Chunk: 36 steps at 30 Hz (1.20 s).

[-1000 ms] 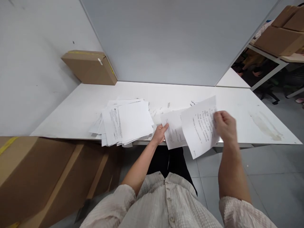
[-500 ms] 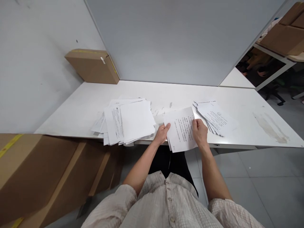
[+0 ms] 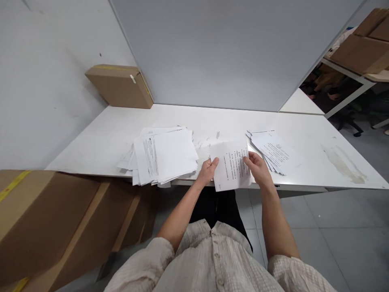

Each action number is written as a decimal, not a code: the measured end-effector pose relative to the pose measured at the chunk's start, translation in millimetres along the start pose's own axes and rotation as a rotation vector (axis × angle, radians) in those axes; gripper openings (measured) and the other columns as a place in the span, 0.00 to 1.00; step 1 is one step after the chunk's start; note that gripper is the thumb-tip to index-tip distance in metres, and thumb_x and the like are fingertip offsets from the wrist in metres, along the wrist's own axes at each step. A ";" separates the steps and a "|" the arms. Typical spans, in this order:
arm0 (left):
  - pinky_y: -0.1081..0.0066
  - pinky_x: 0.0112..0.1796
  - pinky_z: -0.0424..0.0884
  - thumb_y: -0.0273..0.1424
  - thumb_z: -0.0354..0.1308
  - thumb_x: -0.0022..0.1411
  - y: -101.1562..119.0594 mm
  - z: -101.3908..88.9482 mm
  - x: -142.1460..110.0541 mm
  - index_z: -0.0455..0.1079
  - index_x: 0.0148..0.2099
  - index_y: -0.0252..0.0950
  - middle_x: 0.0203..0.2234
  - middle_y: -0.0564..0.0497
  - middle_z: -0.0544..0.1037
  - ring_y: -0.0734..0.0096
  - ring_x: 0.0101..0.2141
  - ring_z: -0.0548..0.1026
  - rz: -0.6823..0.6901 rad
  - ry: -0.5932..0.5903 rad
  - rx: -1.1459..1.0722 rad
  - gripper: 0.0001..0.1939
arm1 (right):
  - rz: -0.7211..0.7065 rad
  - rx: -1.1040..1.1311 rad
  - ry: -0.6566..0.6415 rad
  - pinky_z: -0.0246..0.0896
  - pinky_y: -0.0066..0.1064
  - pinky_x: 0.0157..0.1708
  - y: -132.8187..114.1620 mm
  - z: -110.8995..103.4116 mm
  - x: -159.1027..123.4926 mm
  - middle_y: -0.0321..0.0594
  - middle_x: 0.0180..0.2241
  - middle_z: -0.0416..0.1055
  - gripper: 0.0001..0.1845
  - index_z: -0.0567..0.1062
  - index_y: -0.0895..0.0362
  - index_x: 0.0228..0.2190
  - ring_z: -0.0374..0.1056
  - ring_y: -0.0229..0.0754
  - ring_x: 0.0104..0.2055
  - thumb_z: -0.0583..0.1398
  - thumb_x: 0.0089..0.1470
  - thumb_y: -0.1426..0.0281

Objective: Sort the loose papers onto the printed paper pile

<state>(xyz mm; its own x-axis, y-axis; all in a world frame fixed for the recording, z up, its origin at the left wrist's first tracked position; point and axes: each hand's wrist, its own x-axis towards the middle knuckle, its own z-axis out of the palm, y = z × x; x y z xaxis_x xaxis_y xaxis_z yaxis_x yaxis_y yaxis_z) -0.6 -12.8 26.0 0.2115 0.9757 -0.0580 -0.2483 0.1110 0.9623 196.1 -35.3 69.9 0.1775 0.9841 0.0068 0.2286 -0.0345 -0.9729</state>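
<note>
Left hand [image 3: 208,170] and right hand [image 3: 257,165] each pinch a side of the paper [image 3: 231,166] (printed face up), between two piles [image 3: 174,156] [image 3: 272,150] on the table [image 3: 306,148].

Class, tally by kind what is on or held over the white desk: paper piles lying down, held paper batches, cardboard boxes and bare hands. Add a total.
Paper piles: left pile, right pile: 2
Held paper batch, sheet count unclear: 1
Cardboard box: 1
Left hand, right hand: 2
Total: 6
</note>
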 end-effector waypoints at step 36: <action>0.75 0.27 0.63 0.44 0.60 0.54 31.0 26.0 -19.8 0.70 0.29 0.33 0.20 0.56 0.70 0.77 0.22 0.65 0.073 -0.049 0.015 0.17 | 0.019 0.127 0.184 0.64 0.32 0.30 0.6 -25.4 -38.0 0.36 0.29 0.72 0.14 0.72 0.54 0.34 0.67 0.40 0.30 0.63 0.48 0.58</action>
<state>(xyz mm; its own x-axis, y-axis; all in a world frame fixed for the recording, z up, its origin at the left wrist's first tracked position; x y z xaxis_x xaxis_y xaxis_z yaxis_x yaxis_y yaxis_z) 12.0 -33.6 63.9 0.2396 0.9706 0.0250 -0.2503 0.0368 0.9675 213.8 -77.1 75.0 0.3545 0.9349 0.0193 0.1038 -0.0188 -0.9944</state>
